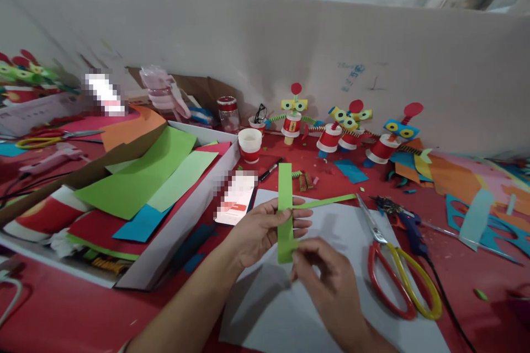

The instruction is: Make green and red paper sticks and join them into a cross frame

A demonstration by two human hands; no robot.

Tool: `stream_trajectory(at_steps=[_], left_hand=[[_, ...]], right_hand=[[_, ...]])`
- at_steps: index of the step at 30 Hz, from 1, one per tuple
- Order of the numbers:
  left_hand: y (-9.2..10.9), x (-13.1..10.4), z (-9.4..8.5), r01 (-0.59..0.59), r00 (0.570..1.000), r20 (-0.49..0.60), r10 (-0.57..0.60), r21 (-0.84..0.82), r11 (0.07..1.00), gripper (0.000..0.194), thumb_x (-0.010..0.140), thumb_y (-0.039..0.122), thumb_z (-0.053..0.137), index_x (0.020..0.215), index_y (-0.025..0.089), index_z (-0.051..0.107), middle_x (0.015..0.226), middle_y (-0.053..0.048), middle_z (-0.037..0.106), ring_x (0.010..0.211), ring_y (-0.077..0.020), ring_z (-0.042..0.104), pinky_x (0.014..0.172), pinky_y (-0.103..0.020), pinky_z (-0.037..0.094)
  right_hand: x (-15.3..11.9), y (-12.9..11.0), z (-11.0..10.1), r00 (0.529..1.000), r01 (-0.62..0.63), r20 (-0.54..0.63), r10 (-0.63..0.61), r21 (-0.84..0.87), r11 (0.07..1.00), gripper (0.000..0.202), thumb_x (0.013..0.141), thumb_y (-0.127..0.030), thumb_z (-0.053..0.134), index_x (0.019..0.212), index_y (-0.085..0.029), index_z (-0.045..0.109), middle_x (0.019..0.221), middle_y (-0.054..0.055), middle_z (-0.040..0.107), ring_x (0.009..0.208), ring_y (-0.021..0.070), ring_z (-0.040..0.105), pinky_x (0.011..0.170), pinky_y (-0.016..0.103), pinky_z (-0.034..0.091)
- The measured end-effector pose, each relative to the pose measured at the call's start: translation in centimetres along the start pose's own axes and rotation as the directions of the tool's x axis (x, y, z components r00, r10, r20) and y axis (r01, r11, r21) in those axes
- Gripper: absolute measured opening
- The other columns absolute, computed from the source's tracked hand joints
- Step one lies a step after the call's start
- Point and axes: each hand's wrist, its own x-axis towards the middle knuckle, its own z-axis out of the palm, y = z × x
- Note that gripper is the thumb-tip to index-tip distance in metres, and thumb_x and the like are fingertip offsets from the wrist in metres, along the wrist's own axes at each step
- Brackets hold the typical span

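In the head view, your left hand [261, 227] holds the wide green strip [285, 193] a little right of the frame's centre, thumb pressed on its face and fingers stretched out behind it. The strip's long axis runs up and down the frame, most of its upper part rising above your thumb. Your right hand [329, 273] is the nearer one to its bottom end: the fingertips are drawn together at the lower right edge, so the strip lies just up and left of them, but you cannot tell whether they pinch it or only touch it. The narrow green strip [331, 201] reaches from behind your left fingers towards the scissors [385, 253], lying on white paper [256, 309] at the lower right. On the left of the frame, the box [143, 265] holds a green sheet [138, 176], a paler green strip [184, 179], a blue piece [143, 223] and a red-and-white cup [47, 215]. Near the upper centre stands a white cup with a red band [249, 146], its inside too unclear to read; behind it, a smaller cup [257, 124] has dark-framed glasses [260, 113] in it
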Motion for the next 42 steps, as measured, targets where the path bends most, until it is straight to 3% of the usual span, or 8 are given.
stream_trajectory(at_steps=[2,5,21,24,27,34,38,42], left_hand=[[-0.4,0.0,0.3,0.013,1.0,-0.016,-0.013,0.009,1.0,0.023,0.082,0.022,0.066,0.103,0.014,0.066,0.106,-0.012,0.072,0.089,-0.0206,0.069,0.078,-0.031,0.053],[-1.0,0.1,0.9,0.039,0.999,0.009,-0.04,0.032,0.999,0.036,0.084,0.044,0.061,0.103,0.014,0.068,0.104,-0.013,0.071,0.082,-0.0215,0.067,0.072,-0.032,0.052],[-1.7,0.1,1.0,0.021,0.997,0.072,-0.035,0.192,0.981,0.036,0.068,0.029,0.08,0.101,0.019,0.071,0.103,-0.007,0.07,0.094,-0.0193,0.063,0.086,-0.033,0.045],[-1.6,0.0,0.9,0.049,0.996,0.064,-0.065,0.234,0.971,0.033,0.068,0.033,0.079,0.097,0.017,0.071,0.097,-0.009,0.072,0.084,-0.018,0.066,0.081,-0.031,0.046],[-1.8,0.0,0.7,0.086,0.991,0.081,-0.109,0.25,0.964,0.032,0.07,0.034,0.077,0.095,0.015,0.07,0.089,-0.009,0.073,0.076,-0.0166,0.067,0.078,-0.03,0.047],[-1.9,-0.1,0.4,0.131,0.971,0.153,-0.183,0.299,0.945,0.031,0.07,0.034,0.077,0.092,0.014,0.065,0.089,-0.012,0.074,0.078,-0.0187,0.068,0.079,-0.033,0.047],[-1.2,0.2,0.2,0.038,0.999,-0.029,-0.028,0.461,0.887,0.029,0.07,0.038,0.076,0.082,0.015,0.063,0.079,-0.006,0.072,0.073,-0.0154,0.065,0.073,-0.028,0.045],[-0.5,0.7,-0.4,-0.083,0.96,-0.184,0.21,0.532,0.843,0.026,0.067,0.039,0.075,0.071,0.017,0.061,0.065,0.0,0.066,0.065,-0.0132,0.06,0.067,-0.026,0.044]], right_hand=[[1.0,0.5,-0.4,0.964,-0.25,-0.062,0.259,0.132,0.959,0.016,0.085,-0.033,0.059,0.077,-0.02,0.063,0.056,-0.004,0.059,0.047,0.0103,0.055,0.048,0.021,0.044],[2.1,1.4,-0.8,0.919,-0.354,-0.091,0.383,0.236,0.905,0.021,0.081,-0.039,0.064,0.078,-0.018,0.065,0.06,-0.004,0.06,0.044,0.0083,0.05,0.045,0.021,0.041],[3.0,2.2,-1.8,0.934,-0.29,-0.183,0.307,0.117,0.95,0.027,0.075,-0.044,0.069,0.069,-0.019,0.062,0.06,-0.002,0.06,0.056,0.0131,0.053,0.053,0.024,0.045],[3.7,2.6,-2.9,0.931,-0.214,-0.277,0.237,0.11,0.971,0.031,0.068,-0.041,0.076,0.086,-0.02,0.063,0.078,0.0,0.065,0.067,0.0141,0.056,0.06,0.025,0.046],[4.3,2.6,-3.8,0.964,-0.176,-0.145,0.224,0.281,0.943,0.044,0.068,-0.038,0.077,0.106,-0.022,0.063,0.1,0.004,0.068,0.084,0.0162,0.06,0.073,0.028,0.049],[4.6,2.1,-4.2,0.937,-0.217,-0.183,0.299,0.368,0.904,0.021,0.067,-0.038,0.077,0.07,-0.019,0.068,0.064,-0.001,0.064,0.06,0.012,0.054,0.059,0.025,0.045],[4.8,2.6,-4.9,0.887,-0.201,-0.317,0.336,0.39,0.898,0.024,0.063,-0.038,0.08,0.068,-0.018,0.067,0.06,-0.002,0.062,0.056,0.0106,0.053,0.054,0.023,0.041],[5.1,3.0,-5.5,0.846,-0.202,-0.388,0.366,0.402,0.893,0.028,0.06,-0.039,0.082,0.073,-0.018,0.067,0.063,-0.001,0.064,0.06,0.0133,0.06,0.055,0.024,0.042]])
